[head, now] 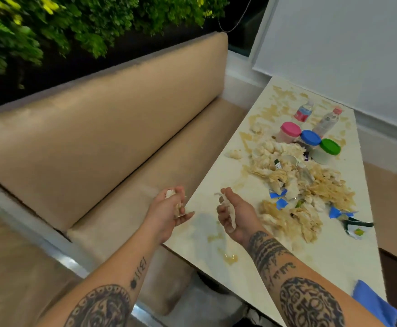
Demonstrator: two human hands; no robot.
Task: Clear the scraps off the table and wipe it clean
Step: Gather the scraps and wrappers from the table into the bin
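Note:
A white table (pixel 334 251) is smeared with brown stains and carries a big heap of soggy tissue scraps (pixel 294 182) mixed with torn blue wrappers. My left hand (pixel 169 208) hovers just off the table's left edge, fingers curled round a wad of wet tissue (pixel 170 193). My right hand (pixel 234 215) is over the table's near part, palm turned up, gripping a twisted strip of tissue (pixel 228 206). A blue cloth (pixel 374 303) lies at the table's near right corner.
Three tubs with pink (pixel 290 129), blue (pixel 310 138) and green (pixel 329 146) lids and two plastic bottles (pixel 327 122) stand behind the heap. A beige bench seat (pixel 98 138) runs along the table's left side. A small brown puddle (pixel 230 258) lies near the front edge.

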